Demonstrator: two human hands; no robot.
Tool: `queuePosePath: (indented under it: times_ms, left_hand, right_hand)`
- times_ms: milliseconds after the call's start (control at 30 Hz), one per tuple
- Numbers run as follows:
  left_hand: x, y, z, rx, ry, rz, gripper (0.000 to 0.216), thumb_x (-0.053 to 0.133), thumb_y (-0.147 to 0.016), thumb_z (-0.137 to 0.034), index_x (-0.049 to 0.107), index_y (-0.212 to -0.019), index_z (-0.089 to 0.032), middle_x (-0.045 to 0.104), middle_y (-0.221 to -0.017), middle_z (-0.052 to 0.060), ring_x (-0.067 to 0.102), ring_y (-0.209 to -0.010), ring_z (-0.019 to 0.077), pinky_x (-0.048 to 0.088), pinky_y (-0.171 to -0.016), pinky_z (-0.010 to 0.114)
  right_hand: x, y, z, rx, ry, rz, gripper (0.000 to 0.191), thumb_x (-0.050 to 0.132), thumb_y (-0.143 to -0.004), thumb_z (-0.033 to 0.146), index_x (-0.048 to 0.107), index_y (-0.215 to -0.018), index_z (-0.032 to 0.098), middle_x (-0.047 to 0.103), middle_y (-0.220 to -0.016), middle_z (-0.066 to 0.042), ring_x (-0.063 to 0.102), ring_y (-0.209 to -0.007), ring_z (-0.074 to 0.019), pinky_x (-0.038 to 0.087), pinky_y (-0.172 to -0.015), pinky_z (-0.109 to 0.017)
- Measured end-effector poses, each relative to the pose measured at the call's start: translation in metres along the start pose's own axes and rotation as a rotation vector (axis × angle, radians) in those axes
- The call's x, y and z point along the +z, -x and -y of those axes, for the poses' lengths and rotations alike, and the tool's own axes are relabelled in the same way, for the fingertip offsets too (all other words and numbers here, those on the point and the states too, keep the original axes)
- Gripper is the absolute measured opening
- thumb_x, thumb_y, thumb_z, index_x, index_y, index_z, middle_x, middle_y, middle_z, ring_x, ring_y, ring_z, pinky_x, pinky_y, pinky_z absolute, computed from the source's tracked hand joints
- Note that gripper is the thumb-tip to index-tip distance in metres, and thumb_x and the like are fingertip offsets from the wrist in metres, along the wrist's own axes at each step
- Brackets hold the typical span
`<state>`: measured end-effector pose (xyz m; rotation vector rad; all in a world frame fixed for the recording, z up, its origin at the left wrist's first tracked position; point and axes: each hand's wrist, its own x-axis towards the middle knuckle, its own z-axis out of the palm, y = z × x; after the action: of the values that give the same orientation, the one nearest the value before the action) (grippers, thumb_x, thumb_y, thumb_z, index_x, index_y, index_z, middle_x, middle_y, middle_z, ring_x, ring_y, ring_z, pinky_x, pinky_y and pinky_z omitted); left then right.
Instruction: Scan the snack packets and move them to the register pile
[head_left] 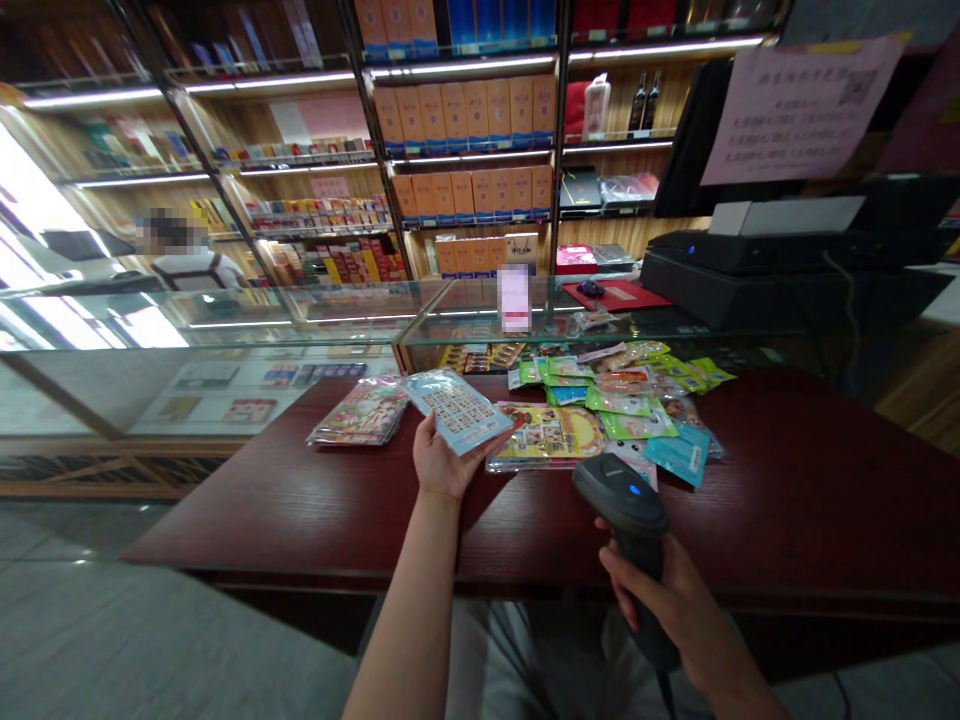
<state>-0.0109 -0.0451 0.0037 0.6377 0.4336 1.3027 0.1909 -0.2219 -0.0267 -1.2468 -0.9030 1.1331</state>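
My left hand [444, 465] grips a flat light-blue packet [459, 408], printed with rows of small pictures and wrapped in clear plastic, raised above the dark red table. In my right hand [664, 590] is a black barcode scanner [622, 495], its blue light lit and its head tilted toward the packets. Left of the blue packet lies a stack of colourful plastic-wrapped packets [361, 412]. To its right sits a yellow picture packet [555, 432] on others. A heap of green snack-like bags [630, 400] spreads behind the scanner, with a teal bag [679, 455] at its front.
A glass display counter [300, 310] runs behind the table [300, 520]. At the right stand a monitor [694, 140] and a black till machine [750, 270]. A mouse [590, 288] rests on a red mat. Stocked shelves line the wall; another person [191, 255] is far left.
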Motion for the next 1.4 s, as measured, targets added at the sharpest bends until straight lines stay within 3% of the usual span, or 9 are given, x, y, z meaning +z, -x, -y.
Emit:
queuePosePath:
  times_ms: [133,267,433,533,667,867,1167,1400]
  left_hand:
    - [-0.002,-0.006,0.005,-0.064,-0.055,0.010,0.049,0.059,-0.078,-0.032,0.052,-0.124,-0.017,0.061,-0.126,0.015,0.058,-0.116,0.0371,0.049,-0.091,0.060]
    - [-0.006,-0.013,0.017,0.021,-0.200,-0.029,0.048,0.071,-0.068,-0.014,0.057,-0.114,-0.016,0.068,-0.114,0.012,0.066,-0.103,0.0285,0.053,-0.091,0.046]
    - [-0.006,-0.017,0.031,0.257,-0.393,-0.070,0.044,0.084,-0.060,-0.026,0.063,-0.097,-0.014,0.073,-0.095,0.009,0.069,-0.083,0.0208,0.055,-0.081,0.036]
    - [-0.004,-0.017,0.033,0.311,-0.452,-0.102,0.040,0.084,-0.059,-0.030,0.065,-0.089,-0.013,0.073,-0.087,0.007,0.069,-0.075,0.0185,0.055,-0.074,0.032]
    - [-0.003,-0.015,0.032,0.338,-0.470,-0.128,0.041,0.085,-0.058,-0.032,0.066,-0.089,-0.014,0.074,-0.088,0.007,0.069,-0.076,0.0193,0.055,-0.074,0.032]
    - [-0.004,-0.015,0.034,0.359,-0.449,-0.147,0.042,0.084,-0.058,-0.033,0.065,-0.090,-0.014,0.074,-0.088,0.007,0.069,-0.078,0.0198,0.054,-0.076,0.034]
    - [-0.007,-0.016,0.036,0.395,-0.490,-0.185,0.034,0.081,-0.061,-0.029,0.067,-0.087,-0.014,0.073,-0.082,0.004,0.065,-0.070,0.0149,0.050,-0.068,0.025]
    - [-0.006,-0.016,0.035,0.374,-0.451,-0.149,0.043,0.084,-0.058,-0.033,0.065,-0.091,-0.014,0.074,-0.088,0.006,0.068,-0.076,0.0178,0.054,-0.075,0.032]
  right_hand:
    - [0.000,0.000,0.002,-0.001,-0.009,0.007,0.050,0.078,-0.067,0.052,0.062,-0.098,0.016,0.053,-0.050,0.008,0.042,-0.031,-0.0085,0.034,-0.032,-0.022]
    - [0.001,-0.001,0.003,-0.012,-0.006,0.005,0.048,0.077,-0.069,0.050,0.061,-0.098,0.015,0.053,-0.050,0.008,0.041,-0.031,-0.0075,0.035,-0.033,-0.021]
    - [0.003,0.001,-0.001,-0.020,0.014,0.009,0.046,0.077,-0.069,0.050,0.060,-0.097,0.017,0.053,-0.050,0.008,0.041,-0.031,-0.0082,0.033,-0.033,-0.021]
    - [0.006,0.003,-0.003,-0.035,0.031,0.032,0.037,0.076,-0.071,0.047,0.058,-0.086,0.019,0.052,-0.048,0.008,0.042,-0.032,-0.0081,0.035,-0.034,-0.021]
    - [0.013,0.005,-0.003,-0.053,0.026,0.052,0.035,0.077,-0.071,0.046,0.053,-0.072,0.021,0.050,-0.048,0.008,0.042,-0.033,-0.0073,0.036,-0.034,-0.020]
    - [0.023,0.002,-0.006,-0.049,0.073,0.014,0.039,0.076,-0.070,0.049,0.060,-0.087,0.017,0.053,-0.052,0.008,0.041,-0.030,-0.0063,0.034,-0.030,-0.020]
    - [0.023,0.003,-0.008,-0.056,0.092,0.034,0.039,0.073,-0.073,0.052,0.058,-0.083,0.017,0.050,-0.047,0.009,0.041,-0.029,-0.0064,0.034,-0.030,-0.019]
    - [0.021,0.004,-0.008,-0.051,0.077,0.042,0.042,0.072,-0.074,0.053,0.059,-0.088,0.015,0.050,-0.045,0.009,0.040,-0.030,-0.0070,0.034,-0.031,-0.020]
